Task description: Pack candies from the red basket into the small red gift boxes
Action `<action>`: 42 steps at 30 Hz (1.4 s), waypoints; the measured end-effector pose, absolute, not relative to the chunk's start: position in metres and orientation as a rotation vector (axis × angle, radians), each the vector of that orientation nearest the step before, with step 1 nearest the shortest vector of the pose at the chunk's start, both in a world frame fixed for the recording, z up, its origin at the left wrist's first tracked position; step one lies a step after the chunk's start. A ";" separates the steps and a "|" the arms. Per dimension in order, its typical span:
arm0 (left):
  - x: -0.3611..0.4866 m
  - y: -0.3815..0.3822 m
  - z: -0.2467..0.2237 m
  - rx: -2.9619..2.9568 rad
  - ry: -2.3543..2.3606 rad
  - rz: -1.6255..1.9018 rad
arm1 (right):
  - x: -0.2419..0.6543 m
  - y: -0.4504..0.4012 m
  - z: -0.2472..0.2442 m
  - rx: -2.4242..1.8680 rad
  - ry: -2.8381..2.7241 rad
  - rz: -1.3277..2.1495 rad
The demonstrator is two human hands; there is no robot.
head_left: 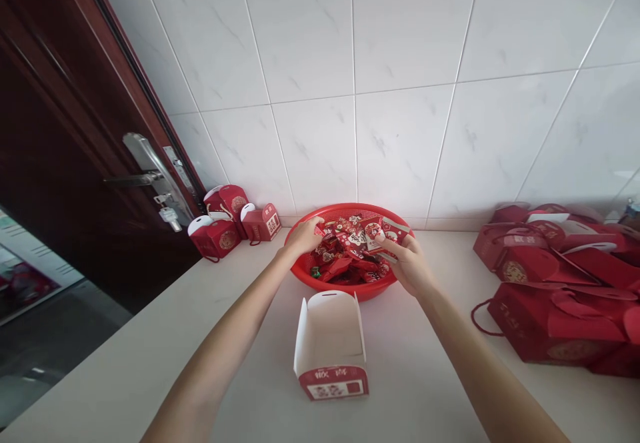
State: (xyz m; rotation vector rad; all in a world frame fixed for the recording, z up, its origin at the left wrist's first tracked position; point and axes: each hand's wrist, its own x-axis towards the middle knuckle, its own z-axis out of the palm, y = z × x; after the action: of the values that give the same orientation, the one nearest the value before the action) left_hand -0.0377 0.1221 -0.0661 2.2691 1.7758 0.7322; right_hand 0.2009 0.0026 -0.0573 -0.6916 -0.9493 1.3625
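A red plastic basket (363, 291) holds many red wrapped packets (345, 246). My left hand (304, 235) is at the basket's left side, its fingers closed at the edge of the packets; what they grip, if anything, is too small to name. On the right side, my right hand (409, 263) is closed on a red and white packet (385, 235) above the pile. In front of the basket stands an open box (333, 336), white inside and red at the near end, with no contents visible. Neither hand touches this box.
Several closed red gift boxes (555, 316) are heaped on the right of the white table (240, 336). Three small red boxes (215, 236) stand at the back left, near a dark door (75, 96) with a handle and keys. A tiled wall rises behind the table.
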 end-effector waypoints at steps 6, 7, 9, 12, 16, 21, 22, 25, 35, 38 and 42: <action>-0.036 0.116 -0.060 2.361 1.753 0.698 | 0.201 0.002 -0.056 -0.711 -0.892 1.375; -0.035 0.115 -0.059 2.383 1.743 0.675 | 0.201 0.002 -0.057 -0.709 -0.892 1.376; -0.034 0.112 -0.057 2.415 1.692 0.569 | 0.201 0.002 -0.057 -0.703 -0.907 1.373; -0.031 0.109 -0.059 2.414 1.570 0.276 | 0.201 0.001 -0.057 -0.698 -0.928 1.371; -0.029 0.109 -0.064 2.383 1.510 -0.010 | 0.201 0.000 -0.055 -0.690 -0.927 1.373; -0.027 0.110 -0.062 2.418 1.513 -0.208 | 0.201 0.002 -0.057 -0.689 -0.934 1.376; -0.026 0.110 -0.061 2.421 1.517 -0.255 | 0.201 0.002 -0.057 -0.683 -0.935 1.378; -0.024 0.109 -0.058 2.417 1.495 -0.387 | 0.201 0.003 -0.059 -0.667 -0.933 1.384; -0.022 0.106 -0.059 2.391 1.313 -0.357 | 0.200 0.001 -0.056 -0.663 -0.923 1.385; -0.023 0.108 -0.063 2.375 1.343 -0.222 | 0.200 0.000 -0.056 -0.671 -0.929 1.384; -0.026 0.114 -0.064 2.348 1.419 0.100 | 0.200 0.000 -0.057 -0.681 -0.920 1.375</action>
State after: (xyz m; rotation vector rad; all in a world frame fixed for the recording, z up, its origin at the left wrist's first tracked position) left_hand -0.0257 0.1137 -0.0642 2.3476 1.4193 0.0995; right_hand 0.1999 0.0004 -0.0565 -0.6809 -0.9199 1.3751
